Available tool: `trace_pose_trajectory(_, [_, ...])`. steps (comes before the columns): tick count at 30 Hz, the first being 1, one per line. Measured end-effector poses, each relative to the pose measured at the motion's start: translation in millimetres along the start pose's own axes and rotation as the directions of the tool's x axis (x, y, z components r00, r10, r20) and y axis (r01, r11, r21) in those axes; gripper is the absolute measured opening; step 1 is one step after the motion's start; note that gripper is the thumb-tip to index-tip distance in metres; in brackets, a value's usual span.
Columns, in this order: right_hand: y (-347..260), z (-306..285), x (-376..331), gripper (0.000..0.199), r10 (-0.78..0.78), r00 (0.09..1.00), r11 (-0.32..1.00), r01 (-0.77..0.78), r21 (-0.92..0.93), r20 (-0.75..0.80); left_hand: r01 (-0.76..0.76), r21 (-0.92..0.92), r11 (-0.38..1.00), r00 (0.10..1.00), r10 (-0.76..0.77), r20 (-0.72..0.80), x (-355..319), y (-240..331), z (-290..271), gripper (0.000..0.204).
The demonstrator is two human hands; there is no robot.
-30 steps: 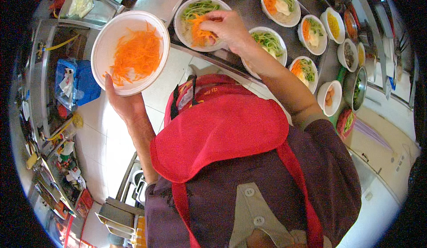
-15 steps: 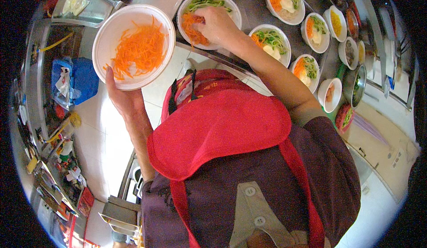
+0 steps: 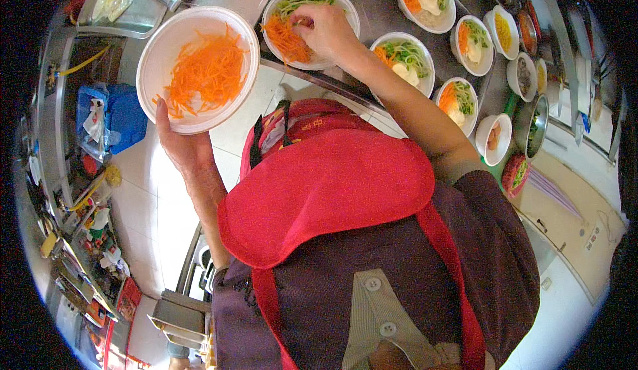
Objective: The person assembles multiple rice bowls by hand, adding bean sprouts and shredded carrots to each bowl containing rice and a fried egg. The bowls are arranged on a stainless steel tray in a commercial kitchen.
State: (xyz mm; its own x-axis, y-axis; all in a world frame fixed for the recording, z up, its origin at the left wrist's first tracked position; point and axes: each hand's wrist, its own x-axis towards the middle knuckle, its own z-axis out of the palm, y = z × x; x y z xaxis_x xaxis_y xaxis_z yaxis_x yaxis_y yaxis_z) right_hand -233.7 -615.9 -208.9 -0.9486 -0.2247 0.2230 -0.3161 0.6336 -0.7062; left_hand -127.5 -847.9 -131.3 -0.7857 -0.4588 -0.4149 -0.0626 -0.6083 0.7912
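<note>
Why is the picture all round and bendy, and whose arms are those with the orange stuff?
The picture comes from a small camera worn on a person's head, looking down. Its lens sees very wide, so straight edges look curved. The red shape in the middle is the person's apron. Their left hand holds up a white bowl of shredded carrot. Their right hand reaches into another bowl on the metal counter, its fingers at the carrot beside green strips. More small filled bowls stand in rows on the counter.
</note>
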Motion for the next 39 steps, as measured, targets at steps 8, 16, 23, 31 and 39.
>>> trace_pose_trajectory(8, [-22,-24,2,0.016,-0.029,0.996,0.993,0.019,0.113,0.080,0.001,0.008,1.000,1.000,-0.001,0.021,-2,-3,-5,0.052])
trace_pose_trajectory(16, [-22,21,14,0.014,-0.178,0.979,0.974,0.189,-0.122,0.097,0.004,0.011,1.000,0.999,-0.004,0.039,-5,-2,-1,0.051])
trace_pose_trajectory(23, [-6,23,13,0.013,-0.166,0.986,0.978,0.166,-0.123,0.008,0.009,0.019,1.000,1.000,-0.009,0.005,-5,-2,-9,0.051])
trace_pose_trajectory(31, [-28,-19,27,0.016,0.031,0.999,0.977,-0.034,0.209,0.018,0.026,0.016,1.000,0.999,-0.026,0.032,-7,-2,-4,0.049])
trace_pose_trajectory(39, [-101,-55,19,0.020,-0.303,0.953,0.885,0.273,0.378,0.021,0.041,0.033,0.999,0.992,-0.045,0.115,-15,-16,22,0.047])
